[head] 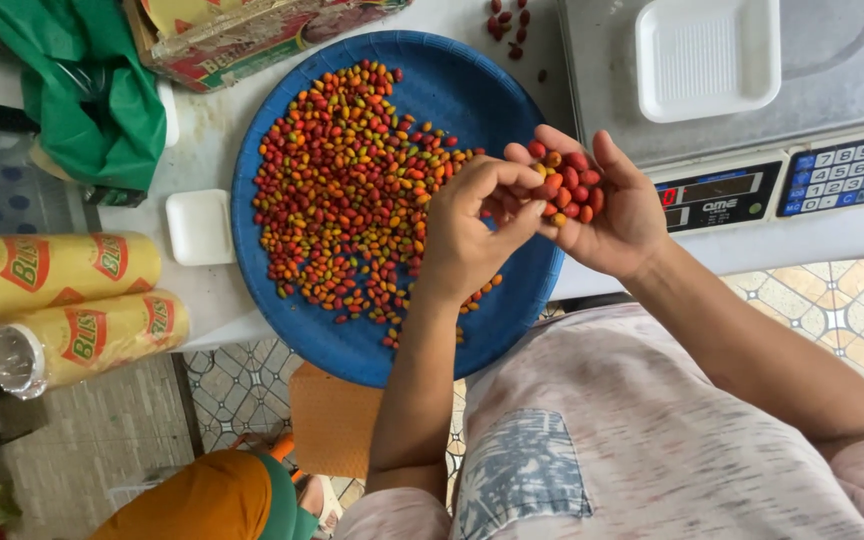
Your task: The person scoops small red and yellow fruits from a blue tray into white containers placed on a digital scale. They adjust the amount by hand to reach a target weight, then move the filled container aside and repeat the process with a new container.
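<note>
A round blue tray (472, 85) on the white counter holds a wide spread of small oval fruits (352, 190) in red, orange, yellow and green. My right hand (617, 215) is cupped palm-up over the tray's right rim, holding a small heap of mostly red fruits (567, 190). My left hand (467, 235) hovers over the tray beside it. Its thumb and forefinger pinch into the heap in the right palm.
A grey electronic scale (602, 90) with a white foam tray (707, 55), display and keypad stands at the right. Left of the blue tray are a small white foam tray (200, 227), a green plastic bag (92, 100) and two yellow film rolls (62, 300). Loose dark red fruits (508, 20) lie at the back.
</note>
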